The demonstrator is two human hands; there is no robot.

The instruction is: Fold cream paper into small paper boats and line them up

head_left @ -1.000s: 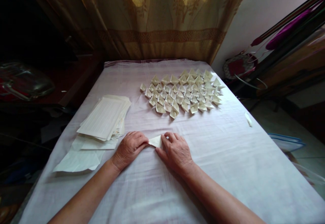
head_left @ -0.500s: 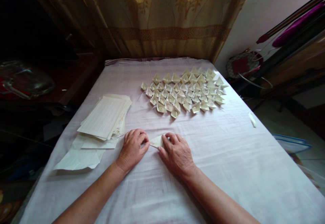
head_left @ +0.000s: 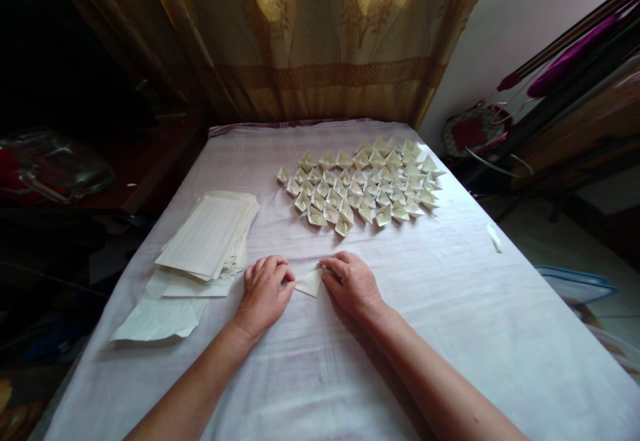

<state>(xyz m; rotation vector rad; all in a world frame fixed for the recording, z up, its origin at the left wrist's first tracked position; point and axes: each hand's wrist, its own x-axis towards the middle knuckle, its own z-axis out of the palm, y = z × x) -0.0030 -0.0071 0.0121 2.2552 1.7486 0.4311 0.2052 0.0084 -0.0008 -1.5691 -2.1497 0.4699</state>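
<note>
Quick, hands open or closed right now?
Left hand: curled at the folded paper, grip unclear.
Right hand: touching the folded paper's right end, grip unclear.

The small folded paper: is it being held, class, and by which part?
The folded paper has the left hand at its left tip and the right hand at its right end; whether pinched or merely pressed cannot be told.

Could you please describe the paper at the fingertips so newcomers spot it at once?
On the pale cloth, look nearer than the paper boats. Between the left hand and right hand lies the folded paper, smaller than the sheets, flatter than the boats.
</note>
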